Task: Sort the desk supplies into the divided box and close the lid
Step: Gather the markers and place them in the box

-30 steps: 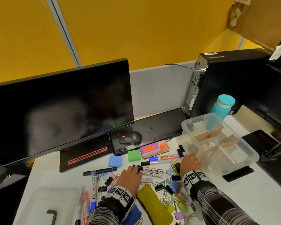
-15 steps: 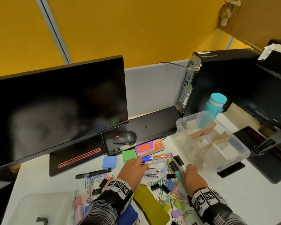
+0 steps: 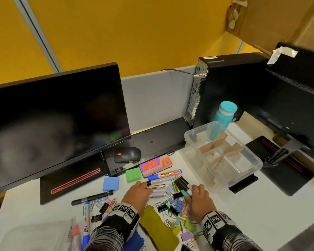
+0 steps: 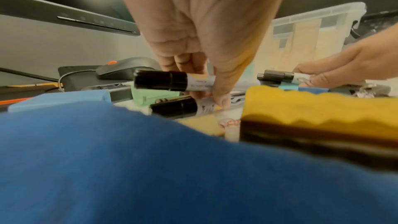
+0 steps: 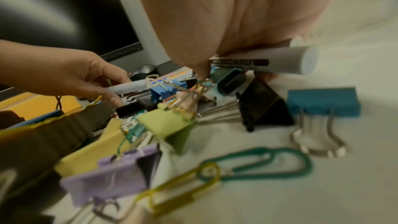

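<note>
Markers (image 3: 164, 175), clips and erasers mostly still litter the worktop (image 3: 243, 211); my hands each pinch one marker, box (image 3: 223, 154) nearly empty, lid off.

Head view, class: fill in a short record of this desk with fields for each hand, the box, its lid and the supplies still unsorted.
Left hand: grips a black-capped marker
Right hand: grips a black-capped marker
Divided box: open, cardboard dividers inside, right of the pile
Lid: lying on the desk, near left
Unsorted: markers, binder clips, paper clips, erasers
</note>
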### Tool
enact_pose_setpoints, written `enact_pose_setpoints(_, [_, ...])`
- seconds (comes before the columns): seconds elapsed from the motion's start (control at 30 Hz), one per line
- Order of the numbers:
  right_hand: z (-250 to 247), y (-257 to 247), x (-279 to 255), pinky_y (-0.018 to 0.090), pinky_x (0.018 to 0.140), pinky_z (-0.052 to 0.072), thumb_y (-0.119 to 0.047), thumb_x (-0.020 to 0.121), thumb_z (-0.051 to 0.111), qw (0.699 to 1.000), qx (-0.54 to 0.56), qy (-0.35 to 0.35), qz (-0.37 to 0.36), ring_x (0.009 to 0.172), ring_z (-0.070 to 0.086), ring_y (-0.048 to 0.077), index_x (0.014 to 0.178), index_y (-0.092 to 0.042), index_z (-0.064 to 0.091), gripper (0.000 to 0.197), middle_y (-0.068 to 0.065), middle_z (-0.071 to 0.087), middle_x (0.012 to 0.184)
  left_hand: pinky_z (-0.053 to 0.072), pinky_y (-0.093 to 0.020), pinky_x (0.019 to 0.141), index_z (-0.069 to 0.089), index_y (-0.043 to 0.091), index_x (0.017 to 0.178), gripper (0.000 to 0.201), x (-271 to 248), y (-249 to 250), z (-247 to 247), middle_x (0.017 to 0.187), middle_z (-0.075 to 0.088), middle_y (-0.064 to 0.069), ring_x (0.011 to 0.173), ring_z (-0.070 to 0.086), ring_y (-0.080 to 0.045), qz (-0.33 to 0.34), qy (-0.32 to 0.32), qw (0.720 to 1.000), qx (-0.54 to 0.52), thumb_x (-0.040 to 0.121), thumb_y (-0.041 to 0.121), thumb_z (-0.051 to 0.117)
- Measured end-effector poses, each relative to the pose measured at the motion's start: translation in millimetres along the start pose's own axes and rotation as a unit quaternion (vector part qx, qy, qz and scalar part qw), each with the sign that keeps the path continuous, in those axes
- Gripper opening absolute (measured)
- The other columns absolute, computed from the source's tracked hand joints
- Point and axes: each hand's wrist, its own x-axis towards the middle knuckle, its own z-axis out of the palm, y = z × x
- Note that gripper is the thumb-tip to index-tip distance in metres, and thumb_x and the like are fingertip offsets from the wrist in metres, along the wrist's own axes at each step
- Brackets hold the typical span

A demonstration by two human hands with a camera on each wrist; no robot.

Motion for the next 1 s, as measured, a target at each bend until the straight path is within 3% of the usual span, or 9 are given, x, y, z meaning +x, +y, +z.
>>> enact_pose_setpoints(0.17, [-7.2, -5.7, 6.7, 0.033, 0.085, 0.042, -0.035, 0.096, 0.035, 0.999, -0.006, -0.050, -0.006, 0.112, 0.046, 0.022, 0.126, -0.012, 0.033, 0.038, 0.005, 0.041, 0.127, 0.038, -0.030, 0.100, 0.047, 0.025, 0.132, 0.037, -10.6, -2.2, -5.8, 0.128, 0.046, 0.000, 0.117, 0.042, -0.019, -0.053, 0.061, 0.993, -0.086, 0.096, 0.017, 0.044])
enact_pose_setpoints(0.37, [-31.1, -8.2, 7.4, 0.033, 0.075, 0.040, -0.030, 0.096, 0.037, 0.996, -0.007, -0.085, -0.018, 0.104, 0.055, 0.023, 0.119, -0.012, 0.033, 0.029, 0.005, 0.050, 0.119, 0.048, -0.029, 0.086, 0.044, 0.032, 0.131, 0.032, -23.1, 6.7, -17.9, 0.127, 0.044, 0.006, 0.096, 0.057, -0.017, -0.114, 0.101, 0.978, -0.146, 0.099, 0.030, 0.039])
enact_pose_setpoints(0.53, [-91.7, 3.2, -8.7, 0.028, 0.063, 0.038, -0.024, 0.095, 0.038, 0.985, 0.050, -0.099, -0.132, 0.080, 0.050, 0.019, 0.107, -0.016, 0.032, 0.016, 0.003, 0.052, 0.096, 0.044, -0.025, 0.072, 0.043, 0.030, 0.132, 0.033, -21.9, 15.5, -25.0, 0.122, 0.044, 0.005, 0.085, 0.059, -0.017, -0.149, 0.117, 0.967, -0.169, 0.100, 0.033, 0.037])
enact_pose_setpoints(0.67, [-177.8, 15.3, -4.8, 0.020, 0.054, 0.032, -0.027, 0.097, 0.039, 0.973, 0.057, -0.019, -0.225, 0.069, 0.047, 0.012, 0.108, -0.021, 0.036, 0.013, -0.002, 0.047, 0.089, 0.049, -0.030, 0.077, 0.044, 0.029, 0.132, 0.034, -19.2, 24.9, -28.0, 0.120, 0.048, 0.005, 0.088, 0.060, -0.018, -0.161, 0.121, 0.964, -0.176, 0.099, 0.035, 0.037])
enact_pose_setpoints(0.8, [-238.5, 26.6, 30.2, 0.024, 0.065, 0.037, -0.030, 0.097, 0.040, 0.975, -0.002, 0.040, -0.217, 0.076, 0.046, 0.014, 0.105, -0.025, 0.038, 0.010, 0.000, 0.048, 0.094, 0.045, -0.028, 0.070, 0.050, 0.028, 0.127, 0.031, -16.6, 36.4, -24.4, 0.114, 0.055, 0.002, 0.086, 0.062, -0.019, -0.164, 0.135, 0.957, -0.197, 0.099, 0.035, 0.040])
enact_pose_setpoints(0.9, [-249.0, 32.9, 73.8, 0.036, 0.082, 0.042, -0.023, 0.092, 0.049, 0.969, -0.149, 0.072, -0.184, 0.098, 0.047, 0.024, 0.119, -0.020, 0.041, 0.028, 0.007, 0.055, 0.115, 0.047, -0.026, 0.074, 0.049, 0.033, 0.128, 0.031, -17.9, 46.9, -22.4, 0.115, 0.055, 0.006, 0.090, 0.061, -0.014, -0.166, 0.137, 0.956, -0.200, 0.099, 0.036, 0.038])
enact_pose_setpoints(1.0, [-238.3, 34.6, 116.8, 0.042, 0.097, 0.038, -0.022, 0.087, 0.056, 0.957, -0.244, 0.044, -0.153, 0.119, 0.042, 0.027, 0.130, -0.023, 0.039, 0.046, 0.003, 0.054, 0.127, 0.046, -0.023, 0.076, 0.046, 0.038, 0.131, 0.033, -21.2, 55.5, -25.4, 0.115, 0.055, 0.008, 0.093, 0.060, -0.012, -0.163, 0.139, 0.953, -0.213, 0.099, 0.036, 0.038])
